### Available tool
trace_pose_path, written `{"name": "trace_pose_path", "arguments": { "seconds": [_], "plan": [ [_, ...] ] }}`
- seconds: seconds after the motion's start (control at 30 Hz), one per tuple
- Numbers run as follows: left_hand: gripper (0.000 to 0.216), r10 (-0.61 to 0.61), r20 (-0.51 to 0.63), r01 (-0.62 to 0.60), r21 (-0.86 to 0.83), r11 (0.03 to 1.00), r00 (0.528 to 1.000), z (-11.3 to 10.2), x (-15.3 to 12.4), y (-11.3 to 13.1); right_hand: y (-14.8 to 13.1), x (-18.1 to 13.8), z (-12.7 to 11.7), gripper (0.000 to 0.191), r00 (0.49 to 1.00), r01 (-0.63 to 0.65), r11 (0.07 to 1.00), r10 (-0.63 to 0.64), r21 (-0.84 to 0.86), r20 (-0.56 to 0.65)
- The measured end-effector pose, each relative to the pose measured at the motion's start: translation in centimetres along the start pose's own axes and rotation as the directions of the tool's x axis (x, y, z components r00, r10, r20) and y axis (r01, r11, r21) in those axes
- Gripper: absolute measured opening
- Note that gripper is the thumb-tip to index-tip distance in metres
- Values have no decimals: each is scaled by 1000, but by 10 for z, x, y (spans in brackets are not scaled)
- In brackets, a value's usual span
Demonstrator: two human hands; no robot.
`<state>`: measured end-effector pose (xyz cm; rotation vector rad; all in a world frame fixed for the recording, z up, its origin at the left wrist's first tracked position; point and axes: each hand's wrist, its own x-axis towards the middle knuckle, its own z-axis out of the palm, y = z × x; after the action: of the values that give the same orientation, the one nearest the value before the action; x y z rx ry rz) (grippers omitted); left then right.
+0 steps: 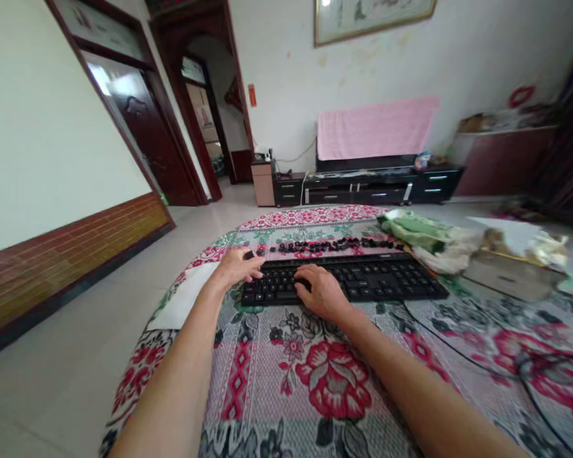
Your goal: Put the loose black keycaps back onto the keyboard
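Note:
A black keyboard (pixel 379 285) lies flat on the patterned tablecloth in front of me. Behind it, loose black keycaps (pixel 346 243) are strewn in a long uneven row. Over the keyboard's left end, my left hand (pixel 236 268) pinches a small black keycap (pixel 249 255) between thumb and finger, its other fingers loosely bent. My right hand (pixel 321 292) rests on the keyboard's left-middle keys with fingers curled and thumb close to the index finger. Something dark shows between them, too small to tell apart from the keys.
White paper (pixel 186 298) lies left of the keyboard. At right are a green and white cloth or bag (pixel 413 232) and a box (pixel 509 275) with crumpled items. A black cable (pixel 463 356) crosses the floral tablecloth (pixel 262 394). A low cabinet (pixel 353 194) stands beyond the table.

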<state>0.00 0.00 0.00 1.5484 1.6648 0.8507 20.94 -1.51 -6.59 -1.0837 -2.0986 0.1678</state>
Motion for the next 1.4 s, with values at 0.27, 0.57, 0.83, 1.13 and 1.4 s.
{"name": "trace_pose_path", "arguments": {
  "seconds": [0.27, 0.57, 0.83, 1.13, 1.4],
  "plan": [
    [45, -82, -149, 93, 68, 993, 985, 1, 10, -3, 0, -3, 1, 17, 1000, 1, 1000, -1, -8, -2],
    [24, -55, -94, 69, 157, 985, 994, 5, 10, -3, -1, -1, 0, 18, 1000, -1, 1000, 1, -9, -5],
    [28, -91, -55, 101, 219, 970, 994, 5, 5, -1, 0, -1, 1, 17, 1000, 2, 1000, -2, 0, -16],
    [26, -39, -104, 81, 436, 896, 994, 13, 5, 5, 1, -2, 2, 18, 1000, 6, 1000, -6, -19, -12],
    [18, -23, -122, 78, 467, 881, 992, 15, 7, 4, -1, -2, 0, 17, 1000, 4, 1000, -4, -15, -6]
  ]
}}
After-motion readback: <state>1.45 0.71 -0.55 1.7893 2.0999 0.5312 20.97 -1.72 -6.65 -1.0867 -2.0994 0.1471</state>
